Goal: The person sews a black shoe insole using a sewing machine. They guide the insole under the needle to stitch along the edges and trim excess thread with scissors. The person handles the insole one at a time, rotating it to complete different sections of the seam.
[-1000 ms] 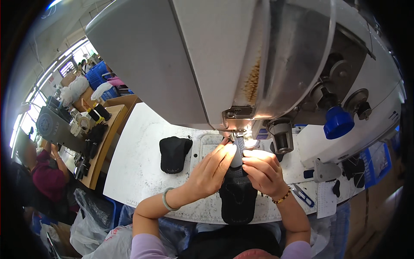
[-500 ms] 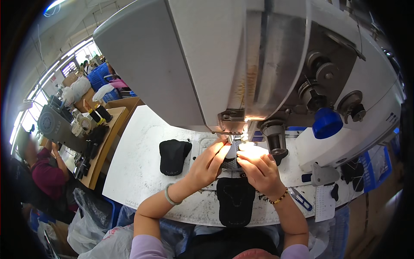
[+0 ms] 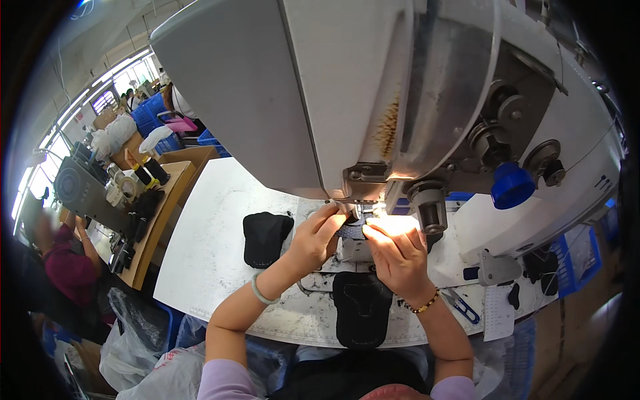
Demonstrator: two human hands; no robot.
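Note:
Under the lit needle area of a white sewing machine (image 3: pixel 267 87), a small grey, textured piece of fabric (image 3: pixel 352 232) is pinched at both sides. My left hand (image 3: pixel 315 241) is closed on its left edge, thumb and fingers pressed together. On its right edge my right hand (image 3: pixel 402 259) is closed, fingertips washed out by the lamp. How far the piece reaches behind my fingers is hidden. Below my hands lies a black shaped fabric piece (image 3: pixel 362 312), close to the table's front edge. A second black piece (image 3: pixel 265 241) rests left of my left hand.
Thread snips (image 3: pixel 463 308) and a white paper slip (image 3: pixel 499 313) lie on the white table (image 3: pixel 200 247) at right. Dark scraps (image 3: pixel 541 270) and a blue crate (image 3: pixel 579 260) are farther right. At left, a co-worker (image 3: pixel 70 263) sits by another machine (image 3: pixel 83 193).
The grey piece has shifted and turned slightly under the needle, with both hands still on it. My left hand has moved a little left; the view has shifted slightly.

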